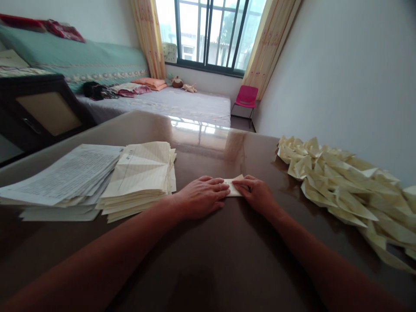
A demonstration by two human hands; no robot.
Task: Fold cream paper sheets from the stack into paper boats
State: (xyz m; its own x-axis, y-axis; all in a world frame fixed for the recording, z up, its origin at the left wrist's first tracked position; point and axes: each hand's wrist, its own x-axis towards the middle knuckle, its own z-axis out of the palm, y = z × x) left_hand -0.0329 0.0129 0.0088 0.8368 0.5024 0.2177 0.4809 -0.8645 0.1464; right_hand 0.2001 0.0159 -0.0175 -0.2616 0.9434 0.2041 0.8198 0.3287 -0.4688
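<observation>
A small folded piece of cream paper [234, 187] lies on the glossy brown table [208, 251], mostly covered by both hands. My left hand [201, 196] lies palm down on its left part, fingers stretched flat and close together. My right hand [256, 193] presses its right part, fingertips bent down onto the paper's edge. The two hands' fingertips almost meet over the paper.
A stack of creased cream sheets [139, 180] sits left of my hands, with printed pages [61, 177] fanned beside it. A heap of folded paper shapes [351, 190] runs along the table's right side. Beyond the table are a bed [182, 104], a pink chair [246, 99] and a window.
</observation>
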